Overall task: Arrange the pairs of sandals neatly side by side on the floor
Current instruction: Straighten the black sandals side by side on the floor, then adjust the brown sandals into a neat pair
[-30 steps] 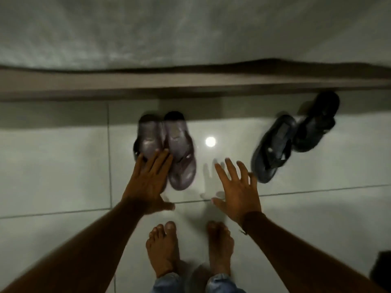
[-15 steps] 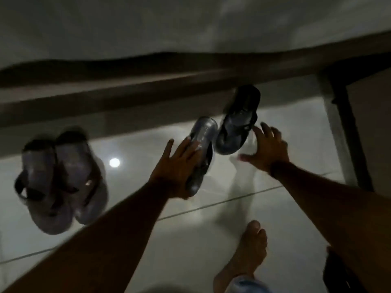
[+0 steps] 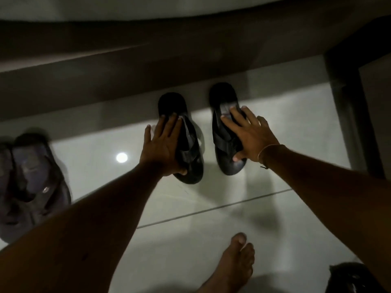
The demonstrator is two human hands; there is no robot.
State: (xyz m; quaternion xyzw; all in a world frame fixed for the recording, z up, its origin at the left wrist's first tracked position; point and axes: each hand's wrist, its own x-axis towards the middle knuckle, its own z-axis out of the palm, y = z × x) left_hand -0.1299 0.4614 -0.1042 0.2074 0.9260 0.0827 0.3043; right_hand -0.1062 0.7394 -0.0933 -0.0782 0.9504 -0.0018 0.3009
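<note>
Two black sandals stand on the pale tiled floor near the wall, both pointing away from it, a gap between them. My left hand (image 3: 164, 144) lies flat over the left black sandal (image 3: 188, 149), thumb hooked at its near end. My right hand (image 3: 249, 134) grips the right black sandal (image 3: 224, 132), fingers spread over the strap and thumb on its near part. A brownish pair of sandals (image 3: 31, 182) lies side by side at the far left, blurred.
A dark skirting (image 3: 105, 81) runs along the wall behind the sandals. A dark door frame (image 3: 355, 115) rises at the right. My bare foot (image 3: 232, 269) stands on the tiles below, and a dark object (image 3: 355, 280) sits in the bottom right corner.
Both hands have come down onto the black sandals, which now stand straighter and apart instead of angled and touching. The view has shifted, so the brownish pair sits further left.
</note>
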